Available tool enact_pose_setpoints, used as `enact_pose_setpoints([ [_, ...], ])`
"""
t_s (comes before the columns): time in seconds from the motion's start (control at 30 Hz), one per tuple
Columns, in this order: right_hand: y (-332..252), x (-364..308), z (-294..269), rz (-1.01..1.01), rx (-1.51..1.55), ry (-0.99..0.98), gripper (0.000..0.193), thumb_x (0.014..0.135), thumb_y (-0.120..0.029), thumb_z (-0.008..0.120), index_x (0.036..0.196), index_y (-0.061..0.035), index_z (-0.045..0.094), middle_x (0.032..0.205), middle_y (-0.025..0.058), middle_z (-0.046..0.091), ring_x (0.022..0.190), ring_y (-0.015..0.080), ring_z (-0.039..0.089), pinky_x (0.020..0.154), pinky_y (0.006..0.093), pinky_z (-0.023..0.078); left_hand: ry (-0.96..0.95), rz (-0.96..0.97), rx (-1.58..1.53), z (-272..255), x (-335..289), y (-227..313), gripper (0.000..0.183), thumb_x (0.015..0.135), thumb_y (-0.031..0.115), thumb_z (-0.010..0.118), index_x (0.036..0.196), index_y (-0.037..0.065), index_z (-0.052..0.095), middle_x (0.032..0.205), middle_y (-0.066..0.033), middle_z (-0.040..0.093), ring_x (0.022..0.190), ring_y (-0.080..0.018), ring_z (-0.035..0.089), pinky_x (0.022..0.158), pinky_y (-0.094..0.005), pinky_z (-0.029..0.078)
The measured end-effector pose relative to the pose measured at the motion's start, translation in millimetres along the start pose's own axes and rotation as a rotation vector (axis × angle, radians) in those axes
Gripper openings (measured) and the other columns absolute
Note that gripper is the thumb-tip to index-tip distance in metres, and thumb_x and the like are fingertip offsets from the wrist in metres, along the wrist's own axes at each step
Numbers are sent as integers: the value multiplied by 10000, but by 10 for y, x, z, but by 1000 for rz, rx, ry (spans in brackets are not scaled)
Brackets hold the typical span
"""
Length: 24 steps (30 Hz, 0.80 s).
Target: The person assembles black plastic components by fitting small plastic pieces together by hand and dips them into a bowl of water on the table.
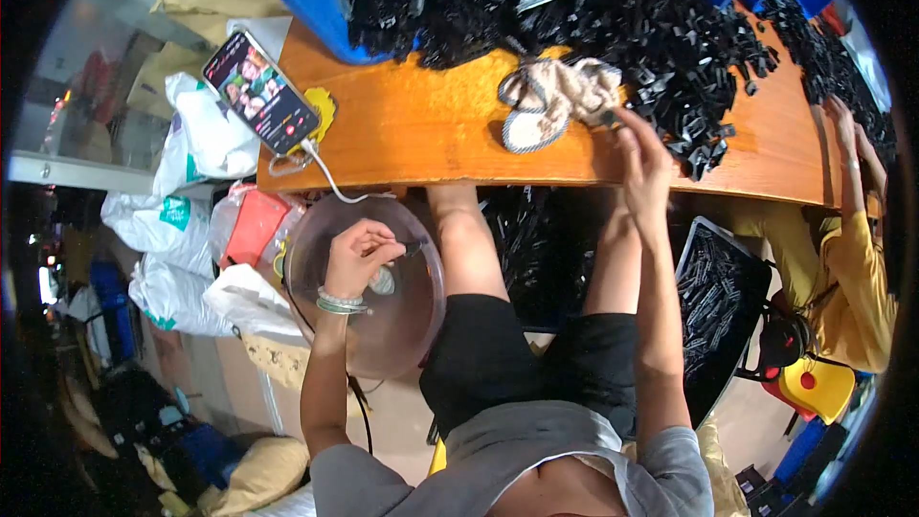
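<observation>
My left hand [360, 258] is closed in a pinch over a round translucent tub [416, 330] beside my left leg. A small black plastic piece [414, 249] sticks out from its fingertips. My right hand [645, 158] reaches over the near edge of the wooden table [412, 124], thumb and fingers pinched together. At its fingertips is a small black plastic part [610, 118], close to a crumpled cream cloth with a dark striped trim [574, 91]. Behind and beside that hand spreads a large heap of black plastic parts [574, 10].
A phone with a lit screen [260, 91] leans at the table's left end, with a white cable [330, 177]. White bags [168, 230] stand at left. A black tray of long dark parts [713, 297] lies right of my legs. Another person in yellow [852, 278] works at far right.
</observation>
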State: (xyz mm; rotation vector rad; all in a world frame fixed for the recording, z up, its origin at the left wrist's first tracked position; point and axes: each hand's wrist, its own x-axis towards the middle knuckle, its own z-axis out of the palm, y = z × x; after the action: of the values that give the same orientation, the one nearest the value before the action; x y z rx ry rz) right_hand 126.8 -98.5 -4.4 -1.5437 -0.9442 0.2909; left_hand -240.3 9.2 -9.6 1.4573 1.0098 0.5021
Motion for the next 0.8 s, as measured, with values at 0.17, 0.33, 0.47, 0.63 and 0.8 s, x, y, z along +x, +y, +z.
enact_pose_setpoints([
  [0.17, -139, 136, 370, -52, -133, -216, 207, 910, -31, 570, 1097, 20, 645, 899, 94, 692, 793, 117, 620, 746, 253, 495, -233, 16, -203, 462, 457, 613, 118, 915, 101, 599, 972, 0, 619, 684, -58, 607, 453, -95, 541, 356, -179, 354],
  [0.33, -139, 496, 536, 37, -9, -204, 219, 947, -104, 535, 1109, -18, 655, 841, 48, 673, 731, 82, 580, 653, 224, 470, -420, -160, -553, 1032, 821, 1025, 187, 939, 130, 571, 1035, -26, 604, 782, -94, 630, 541, -134, 588, 449, -208, 445],
  [0.47, -182, 451, 290, 307, 470, -187, 303, 971, -111, 497, 1253, -26, 567, 874, 28, 630, 741, 76, 570, 608, 201, 464, -535, 12, -512, 1266, 1063, 951, 234, 885, 31, 613, 1106, -38, 586, 963, -136, 638, 796, -196, 662, 646, -276, 549],
  [0.63, -211, 284, -52, 335, 394, -170, 358, 932, -72, 548, 1286, -20, 539, 816, 7, 617, 672, 37, 507, 577, 177, 405, -433, 246, -335, 1512, 1129, 800, 254, 832, -43, 650, 1080, -39, 597, 907, -94, 654, 722, -141, 655, 606, -233, 535],
  [0.8, -103, 94, -26, 172, 128, -109, 389, 894, 1, 576, 1276, -2, 506, 887, 52, 633, 760, 86, 542, 707, 230, 463, -58, 522, 131, 1468, 1158, 793, 155, 809, 3, 676, 963, -7, 655, 868, -87, 640, 707, -170, 616, 601, -269, 496],
])
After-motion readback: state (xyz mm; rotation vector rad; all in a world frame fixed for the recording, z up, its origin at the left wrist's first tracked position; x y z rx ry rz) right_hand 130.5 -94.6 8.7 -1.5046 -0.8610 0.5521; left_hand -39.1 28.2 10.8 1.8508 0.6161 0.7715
